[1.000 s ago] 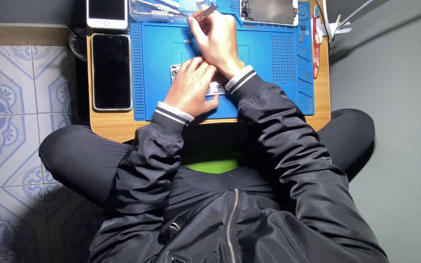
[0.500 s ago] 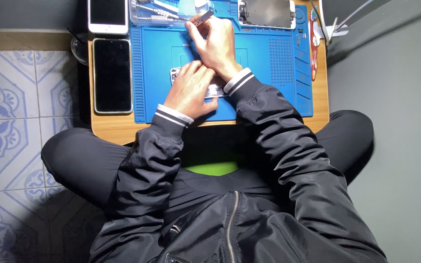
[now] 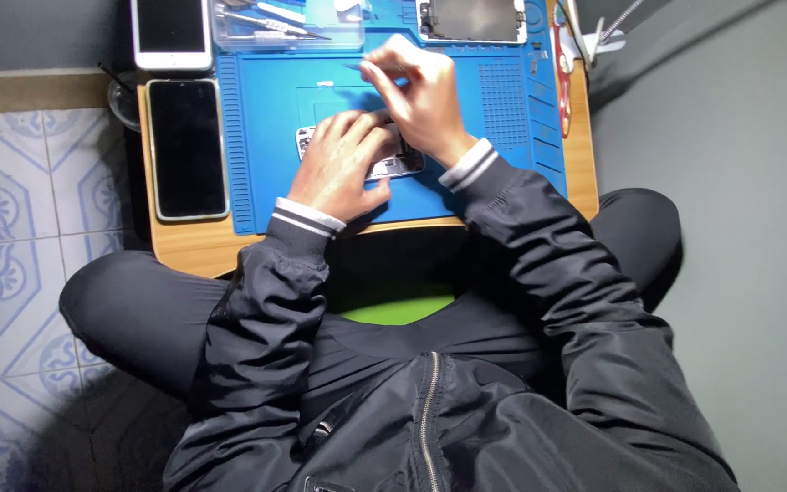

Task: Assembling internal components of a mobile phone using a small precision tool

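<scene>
Head view, looking straight down: both black-sleeved arms reach forward from the lower half of the frame and meet over the blue work mat in the upper centre. The left hand lies palm down, fingers bent and pressing on the opened phone, which sits on the mat just above centre, mostly covered; only its right end and a sliver at the left show. The right hand is raised just above it, wrist cocked, fingertips pinched together on a thin tool whose tip pokes out to the left. Whether that tip touches the mat cannot be told. The two hands sit close, right overlapping the left's fingertips.

Around them: a dark phone lies face up on the wooden surface left of the mat, a white phone above it at the top edge. A clear tool tray runs along the mat's top, a bare screen assembly to its right. Crossed legs frame the surface below.
</scene>
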